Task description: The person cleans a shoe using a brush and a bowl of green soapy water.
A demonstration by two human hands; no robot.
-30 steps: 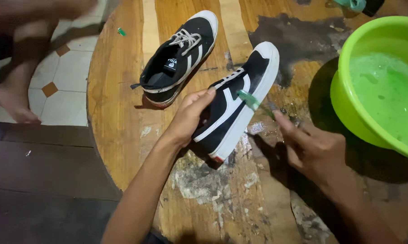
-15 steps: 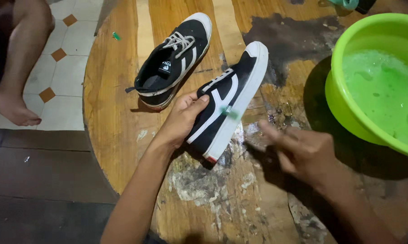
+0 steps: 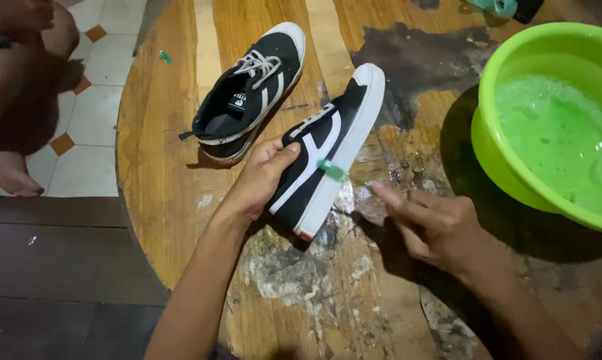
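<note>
Shoe (image 3: 327, 150) on side near table (image 3: 167, 167) middle, toe pointing up-right, heel toward person. Left hand (image 3: 261, 179) wrapped around heel end. Right hand (image 3: 434, 227) pinching green brush (image 3: 333, 171), now lower on white sole than second ago. Green bowl (image 3: 507, 167) at right.
</note>
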